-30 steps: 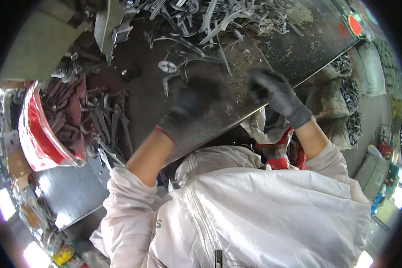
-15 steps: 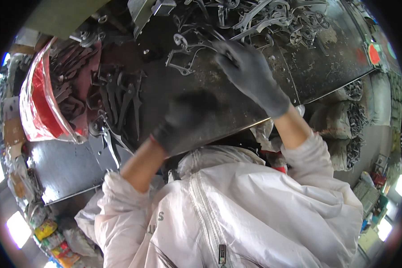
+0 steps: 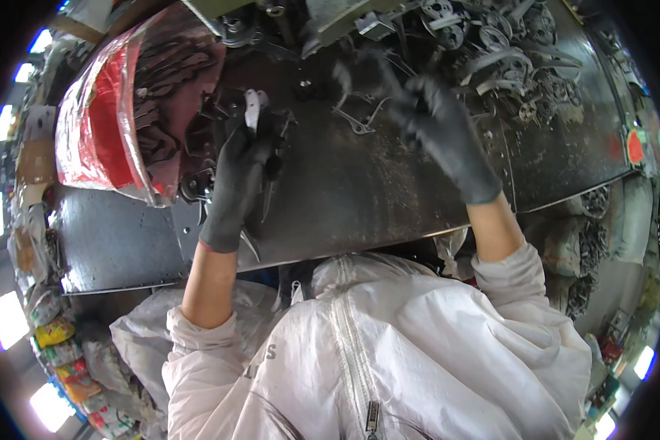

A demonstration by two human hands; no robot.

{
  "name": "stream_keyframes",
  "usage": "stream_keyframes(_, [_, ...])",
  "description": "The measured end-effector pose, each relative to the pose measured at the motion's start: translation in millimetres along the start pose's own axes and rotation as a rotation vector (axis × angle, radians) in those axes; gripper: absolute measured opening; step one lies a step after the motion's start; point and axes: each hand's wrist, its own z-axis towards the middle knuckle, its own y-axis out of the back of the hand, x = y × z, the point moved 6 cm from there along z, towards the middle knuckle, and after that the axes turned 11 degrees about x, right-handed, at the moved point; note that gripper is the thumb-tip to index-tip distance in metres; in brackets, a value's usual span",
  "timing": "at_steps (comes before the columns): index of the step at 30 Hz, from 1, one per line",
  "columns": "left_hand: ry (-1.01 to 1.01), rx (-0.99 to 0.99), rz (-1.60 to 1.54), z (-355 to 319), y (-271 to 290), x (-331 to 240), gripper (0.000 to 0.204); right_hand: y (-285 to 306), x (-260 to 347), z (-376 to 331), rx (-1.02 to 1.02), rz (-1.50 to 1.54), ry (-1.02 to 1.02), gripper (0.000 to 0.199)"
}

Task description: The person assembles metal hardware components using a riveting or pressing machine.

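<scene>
Hands [image 3: 246,172] blurred — gloved fingers hide metal parts [image 3: 251,110].

Gloved left hand [image 3: 243,165] pinches a small metal piece [image 3: 252,110] over the dark bench [image 3: 359,191]

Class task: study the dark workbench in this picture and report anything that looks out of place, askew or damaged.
Nothing looks broken or spilled. The dark workbench carries a loose, jumbled heap of metal parts at its far right. The left hand holds a small pale metal piece; the right hand reaches toward the heap. Its blur hides any grip.
</scene>
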Motion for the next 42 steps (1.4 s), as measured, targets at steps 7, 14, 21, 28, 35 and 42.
stream_keyframes(7, [0.077,0.038,-0.447,12,-6,-16,0.041,-28,-27,-7,0.258,0.28,-0.14,0.027])
stream_keyframes(14, [-0.01,0.215,-0.327,46,-10,-11,0.043,-63,21,67,0.146,0.702,-0.087,0.033])
stream_keyframes(21, [-0.499,0.197,0.302,67,-5,-26,0.038,-77,28,81,0.15,0.262,0.065,0.03])
stream_keyframes(28, [-0.243,0.326,0.164,91,-5,10,0.031,-88,16,93,0.163,0.173,0.056,0.034])
stream_keyframes(35, [-0.556,0.189,1.482,98,14,-5,0.026,-94,-3,87,0.154,0.28,-0.108,0.027])
stream_keyframes(42, [-0.264,0.101,1.098,184,42,-40,0.025,-99,-12,88,0.192,0.552,-0.138,0.027])
